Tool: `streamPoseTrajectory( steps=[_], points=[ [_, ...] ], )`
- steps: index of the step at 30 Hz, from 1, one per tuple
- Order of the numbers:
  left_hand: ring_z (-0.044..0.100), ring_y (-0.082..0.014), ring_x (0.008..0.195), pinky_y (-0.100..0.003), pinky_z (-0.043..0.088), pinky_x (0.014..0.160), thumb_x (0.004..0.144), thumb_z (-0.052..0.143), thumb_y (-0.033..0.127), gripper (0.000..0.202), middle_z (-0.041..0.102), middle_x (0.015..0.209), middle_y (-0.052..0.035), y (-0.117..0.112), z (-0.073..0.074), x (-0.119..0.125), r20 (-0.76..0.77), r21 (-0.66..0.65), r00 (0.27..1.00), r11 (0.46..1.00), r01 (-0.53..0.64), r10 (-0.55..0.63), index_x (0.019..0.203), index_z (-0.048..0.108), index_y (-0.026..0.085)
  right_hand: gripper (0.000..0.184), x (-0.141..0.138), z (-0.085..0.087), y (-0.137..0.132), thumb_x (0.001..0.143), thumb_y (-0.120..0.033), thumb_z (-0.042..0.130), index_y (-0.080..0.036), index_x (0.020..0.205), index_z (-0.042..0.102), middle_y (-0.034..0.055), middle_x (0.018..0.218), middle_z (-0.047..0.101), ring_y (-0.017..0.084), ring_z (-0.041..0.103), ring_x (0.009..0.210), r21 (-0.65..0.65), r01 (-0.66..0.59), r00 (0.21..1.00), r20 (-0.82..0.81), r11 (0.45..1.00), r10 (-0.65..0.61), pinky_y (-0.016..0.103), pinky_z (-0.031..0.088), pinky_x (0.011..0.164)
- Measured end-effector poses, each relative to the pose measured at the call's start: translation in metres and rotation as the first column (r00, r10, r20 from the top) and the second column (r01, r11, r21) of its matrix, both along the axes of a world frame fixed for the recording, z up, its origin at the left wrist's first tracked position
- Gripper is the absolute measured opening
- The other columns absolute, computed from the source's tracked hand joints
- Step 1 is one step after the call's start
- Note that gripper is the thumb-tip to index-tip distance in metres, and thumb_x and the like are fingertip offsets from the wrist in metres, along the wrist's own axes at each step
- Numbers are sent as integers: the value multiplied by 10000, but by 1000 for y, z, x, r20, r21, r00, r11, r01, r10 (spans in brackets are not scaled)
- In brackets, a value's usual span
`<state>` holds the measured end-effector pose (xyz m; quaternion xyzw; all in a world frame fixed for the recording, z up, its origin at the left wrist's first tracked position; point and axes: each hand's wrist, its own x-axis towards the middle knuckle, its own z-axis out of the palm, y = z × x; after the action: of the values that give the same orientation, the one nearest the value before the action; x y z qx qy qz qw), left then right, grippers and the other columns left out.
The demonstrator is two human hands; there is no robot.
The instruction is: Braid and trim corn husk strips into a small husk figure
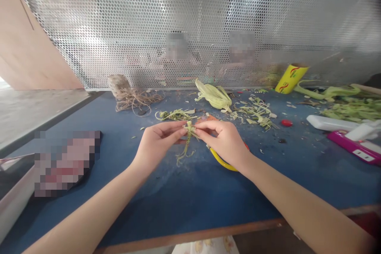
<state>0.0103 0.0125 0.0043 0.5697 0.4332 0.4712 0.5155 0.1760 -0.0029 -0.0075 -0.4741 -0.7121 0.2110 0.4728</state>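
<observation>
Over the middle of the blue table, both hands pinch a small knotted piece of green husk strips [189, 133], whose thin braided tail hangs down with frayed ends. My left hand [157, 139] grips it from the left between thumb and fingertips. From the other side, the thumb and fingers of my right hand [224, 139] close on its right edge. A yellow curved handle [222, 162], perhaps of scissors, lies partly hidden under my right hand. Just behind the hands is a heap of twisted green strips [175, 115]. Farther back rests a bundle of pale green corn husk [216, 96].
A roll of brown twine [119, 85] with loose loops stands back left. Husk scraps [258, 113], a red object [286, 123] and a yellow tube [291, 78] are right. A white-and-magenta tool [354, 143] lies far right. A perforated metal screen [178, 16] borders the back.
</observation>
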Motion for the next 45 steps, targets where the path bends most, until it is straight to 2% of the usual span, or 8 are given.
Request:
streamPoseTrajectory(
  steps=[4,8,13,17,24,33,39,45],
  points=[
    [669,-137,709,-196,562,608,631,722,224,284,729,786,-10,1,-1,-2,14,-36,1000,999,-7,8,904,675,162,291,-1,-1,-2,782,-226,562,-180,1062,627,33,857,702,150,645,730,89,17,999,32,996,-20,254,517,676],
    [672,-168,730,-250,573,631,623,723,241,269,725,761,-26,1,-2,-1,14,-64,1000,998,-10,10,870,674,146,203,-1,-5,-2,815,-221,522,-228,954,671,32,930,691,177,628,869,254,9,984,172,967,-54,309,477,824],
    [673,-169,742,-280,567,713,609,731,234,282,724,778,-33,2,-2,0,66,-103,997,994,-24,31,865,668,136,233,-1,-7,1,791,-318,552,-203,963,659,53,924,693,188,645,823,-17,-28,1000,8,999,28,304,510,732],
    [673,-152,763,-273,537,808,600,740,194,319,724,810,-32,3,-3,-1,126,-113,992,994,-5,20,901,655,130,305,-2,-9,3,732,-307,615,-177,1008,627,41,801,699,164,653,656,-270,-167,979,-162,948,126,290,521,625],
    [680,-171,743,-277,561,750,585,749,194,351,727,782,-29,4,-5,-4,42,-97,999,995,30,-26,917,652,132,146,2,-3,6,771,-198,538,-170,704,664,8,622,668,121,616,558,-237,-92,990,-124,967,64,237,483,566],
    [680,-180,714,-308,557,746,594,743,247,333,722,727,-41,8,-4,-6,78,-73,996,997,-40,45,887,649,119,194,0,-3,6,780,-337,555,-174,818,654,56,824,699,143,630,689,-410,-219,966,-217,885,139,242,471,587],
    [672,-179,716,-294,549,741,618,719,238,290,716,733,-40,0,-4,1,-10,22,998,998,-55,56,872,655,115,196,-8,-8,2,709,-350,647,-175,795,657,31,778,691,149,627,765,-455,-341,907,-388,822,162,274,459,726],
    [638,-209,904,-349,531,786,685,665,272,555,654,1061,-110,-4,-10,9,79,26,992,995,96,-97,1186,471,134,116,-5,-9,8,683,-300,668,-217,763,680,5,896,681,162,592,920,-348,-327,816,-573,878,77,312,418,844]
  ],
)
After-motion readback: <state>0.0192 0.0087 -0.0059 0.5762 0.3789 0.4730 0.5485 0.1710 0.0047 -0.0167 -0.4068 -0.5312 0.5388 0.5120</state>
